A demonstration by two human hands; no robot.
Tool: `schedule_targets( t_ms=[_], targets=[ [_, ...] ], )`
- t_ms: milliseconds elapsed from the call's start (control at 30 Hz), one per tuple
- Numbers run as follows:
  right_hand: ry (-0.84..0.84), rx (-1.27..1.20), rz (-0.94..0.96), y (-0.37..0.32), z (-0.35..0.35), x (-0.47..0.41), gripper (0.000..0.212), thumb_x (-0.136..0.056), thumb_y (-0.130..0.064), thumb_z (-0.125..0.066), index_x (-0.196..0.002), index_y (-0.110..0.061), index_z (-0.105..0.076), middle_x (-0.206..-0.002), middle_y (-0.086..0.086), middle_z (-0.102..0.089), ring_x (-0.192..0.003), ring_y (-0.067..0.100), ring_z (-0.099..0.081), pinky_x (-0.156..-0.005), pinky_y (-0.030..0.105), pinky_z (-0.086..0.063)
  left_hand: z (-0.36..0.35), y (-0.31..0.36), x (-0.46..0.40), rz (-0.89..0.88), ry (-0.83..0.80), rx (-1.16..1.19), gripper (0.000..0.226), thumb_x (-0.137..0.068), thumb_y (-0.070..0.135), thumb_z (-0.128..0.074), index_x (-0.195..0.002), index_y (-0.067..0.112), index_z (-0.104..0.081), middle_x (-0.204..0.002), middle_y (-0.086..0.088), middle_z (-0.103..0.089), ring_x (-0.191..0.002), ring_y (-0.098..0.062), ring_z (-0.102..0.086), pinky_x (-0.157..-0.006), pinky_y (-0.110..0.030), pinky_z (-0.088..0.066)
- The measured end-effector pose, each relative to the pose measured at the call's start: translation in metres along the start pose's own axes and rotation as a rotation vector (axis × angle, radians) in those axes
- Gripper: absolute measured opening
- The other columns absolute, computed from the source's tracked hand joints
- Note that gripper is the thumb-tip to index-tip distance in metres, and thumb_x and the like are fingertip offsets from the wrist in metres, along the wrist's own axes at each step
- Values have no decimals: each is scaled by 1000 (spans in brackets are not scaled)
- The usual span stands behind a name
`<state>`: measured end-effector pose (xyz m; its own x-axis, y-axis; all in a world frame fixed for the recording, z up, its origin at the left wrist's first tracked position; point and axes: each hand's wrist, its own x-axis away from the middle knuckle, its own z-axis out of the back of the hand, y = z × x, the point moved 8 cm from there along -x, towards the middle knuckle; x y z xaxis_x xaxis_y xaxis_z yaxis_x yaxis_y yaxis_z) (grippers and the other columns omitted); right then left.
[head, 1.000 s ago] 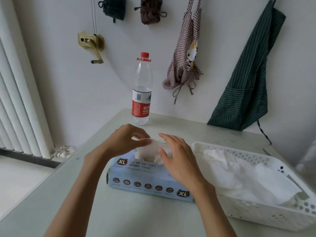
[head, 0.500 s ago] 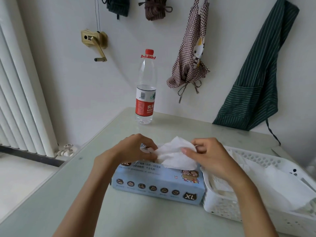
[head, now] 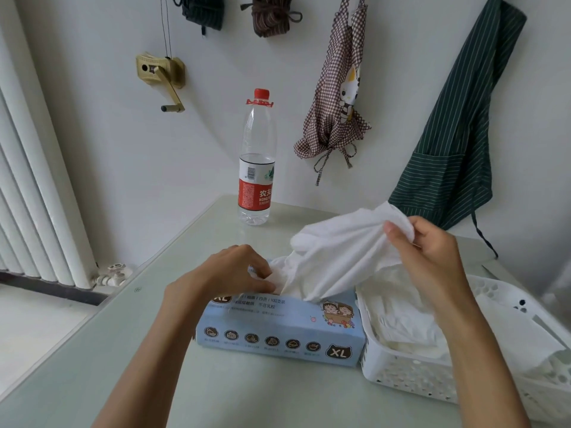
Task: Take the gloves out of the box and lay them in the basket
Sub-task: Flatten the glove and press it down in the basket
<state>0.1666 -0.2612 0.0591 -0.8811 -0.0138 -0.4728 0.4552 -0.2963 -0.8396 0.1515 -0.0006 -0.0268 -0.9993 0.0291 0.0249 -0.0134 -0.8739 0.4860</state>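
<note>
Desk (head: 92, 350) pale green, both forearms reaching in from the near edge. Blue box (head: 278, 329) marked XL sits mid-desk, its right end touching the white perforated basket (head: 401, 378). Basket already has white gloves (head: 398, 316) lying in it. Left hand (head: 234, 273) on top of the box at the opening, fingers curled, pinching white material there. Right hand (head: 429, 254) raised above the basket's near-left corner, thumb and fingers clamped on a white glove (head: 343, 251); glove stretched taut, lower end still in the box opening. Further back: water bottle (head: 257, 162), red label and cap, standing upright near the wall. On the wall: checked apron (head: 336, 97), green striped apron (head: 457, 134), brass crank (head: 163, 78).
</note>
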Motion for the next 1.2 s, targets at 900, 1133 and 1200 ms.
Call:
schedule_targets(
  t_ms=[900,1133,1200],
  targets=[
    [-98,0,-45,-14,11,5,11,-92,-26,-60,-89,-19,-68,-79,2,-67,-71,7,-59,-59,15,-45,-2,21,-8,-125,104,229,61,-88,56,-42,-141,26,-41,-148,5,-40,-136,-13,-36,-114,-40,-28],
    [-440,-164,-14,-43,1,18,21,-85,-24,-61,-101,-13,-68,-90,7,-72,-83,17,-69,-73,27,-54,13,129,14,-430,-61,620,69,-86,62,-48,-144,26,-35,-145,11,-43,-128,2,-43,-105,-24,-37],
    [-502,-229,-44,-51,5,17,25,-85,-18,-60,-108,-10,-66,-97,8,-73,-88,18,-70,-76,28,-56,15,149,15,-485,-141,632,44,-91,42,-56,-131,27,-48,-129,13,-58,-117,1,-55,-95,-20,-47]
  ],
)
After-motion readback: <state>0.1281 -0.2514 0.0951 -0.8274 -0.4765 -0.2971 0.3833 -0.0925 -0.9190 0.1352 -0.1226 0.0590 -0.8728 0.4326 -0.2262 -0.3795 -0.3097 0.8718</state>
